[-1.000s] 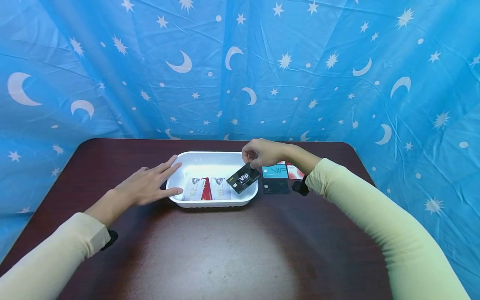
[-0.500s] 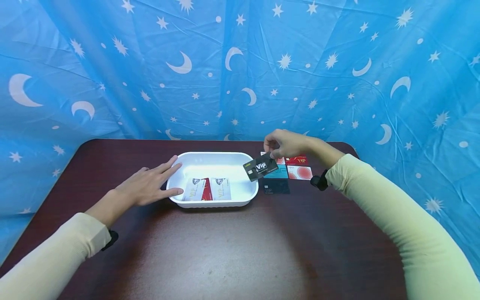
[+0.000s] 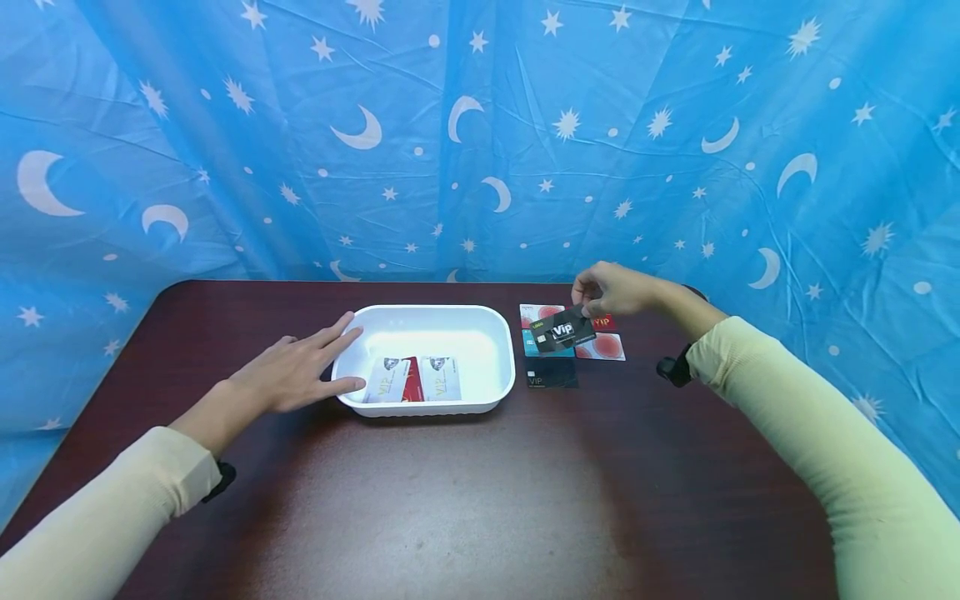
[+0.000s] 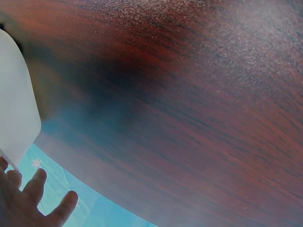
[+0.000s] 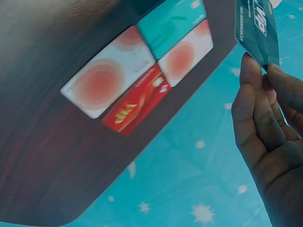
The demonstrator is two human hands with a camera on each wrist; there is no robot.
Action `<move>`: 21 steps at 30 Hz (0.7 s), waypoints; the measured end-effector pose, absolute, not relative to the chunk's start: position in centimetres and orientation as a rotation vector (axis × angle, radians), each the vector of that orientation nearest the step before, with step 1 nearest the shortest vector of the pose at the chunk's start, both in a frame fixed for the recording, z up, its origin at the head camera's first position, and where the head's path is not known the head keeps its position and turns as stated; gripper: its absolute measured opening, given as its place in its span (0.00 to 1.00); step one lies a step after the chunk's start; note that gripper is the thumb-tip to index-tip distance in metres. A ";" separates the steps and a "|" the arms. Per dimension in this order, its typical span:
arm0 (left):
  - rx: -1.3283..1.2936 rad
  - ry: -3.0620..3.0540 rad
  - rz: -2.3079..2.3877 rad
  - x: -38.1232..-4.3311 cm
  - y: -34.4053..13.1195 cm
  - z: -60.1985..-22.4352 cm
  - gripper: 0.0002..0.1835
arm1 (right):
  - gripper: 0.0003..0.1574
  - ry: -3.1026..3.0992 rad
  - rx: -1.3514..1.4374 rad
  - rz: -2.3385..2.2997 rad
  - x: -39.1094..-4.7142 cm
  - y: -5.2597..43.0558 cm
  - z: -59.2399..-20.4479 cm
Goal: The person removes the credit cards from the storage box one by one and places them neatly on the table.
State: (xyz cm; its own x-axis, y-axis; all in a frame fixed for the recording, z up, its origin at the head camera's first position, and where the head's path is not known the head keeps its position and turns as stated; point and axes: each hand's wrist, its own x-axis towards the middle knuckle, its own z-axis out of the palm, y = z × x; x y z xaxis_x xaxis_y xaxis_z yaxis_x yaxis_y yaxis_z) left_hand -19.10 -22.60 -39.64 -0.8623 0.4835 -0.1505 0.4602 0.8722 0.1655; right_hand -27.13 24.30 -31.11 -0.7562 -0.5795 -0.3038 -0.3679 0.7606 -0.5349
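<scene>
My right hand (image 3: 618,290) pinches a black VIP card (image 3: 562,331) by one edge, between thumb and fingers. The right wrist view shows the pinched card (image 5: 258,28) tilted above the table. Below it lie a teal card (image 3: 528,343), two white cards with red circles (image 3: 600,347) and a red VIP card (image 3: 604,322). Another black card (image 3: 552,373) lies in front of them. With fingers spread, my left hand (image 3: 292,371) rests at the left rim of the white tray (image 3: 491,404). In the left wrist view only part of the left hand (image 4: 35,201) shows.
Inside the tray lie two white VIP cards (image 3: 441,379) and a red card (image 3: 413,382), partly overlapped. The dark wooden table (image 3: 450,500) extends toward me. Behind its far edge hangs a blue curtain (image 3: 420,208) with moons and stars.
My right hand has carried the black VIP card rightward, from over the tray's right end to above the cards on the table. The left hand has stayed at the rim.
</scene>
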 end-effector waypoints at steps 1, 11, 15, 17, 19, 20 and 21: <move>0.726 2.856 0.183 -19.1 -22.6 -39.6 0.50 | 0.05 2.496 -0.709 -0.623 -27.0 24.6 -31.2; 0.731 2.852 0.181 -19.1 -22.6 -39.6 0.50 | 0.05 2.460 -0.669 -0.708 -26.3 27.5 -32.8; 0.729 2.853 0.178 -19.2 -22.6 -39.7 0.50 | 0.04 2.456 -0.636 -0.730 -26.0 28.6 -33.6; 0.728 2.854 0.175 -19.2 -22.6 -39.7 0.50 | 0.04 2.460 -0.612 -0.741 -25.9 29.1 -34.0; 0.727 2.854 0.174 -19.2 -22.6 -39.7 0.50 | 0.03 2.466 -0.590 -0.747 -25.8 29.6 -34.3; 0.725 2.854 0.175 -19.2 -22.6 -39.7 0.50 | 0.03 2.466 -0.578 -0.756 -25.8 29.9 -34.5; 0.725 2.854 0.175 -19.2 -22.6 -39.8 0.50 | 0.03 2.465 -0.568 -0.768 -25.7 30.2 -34.7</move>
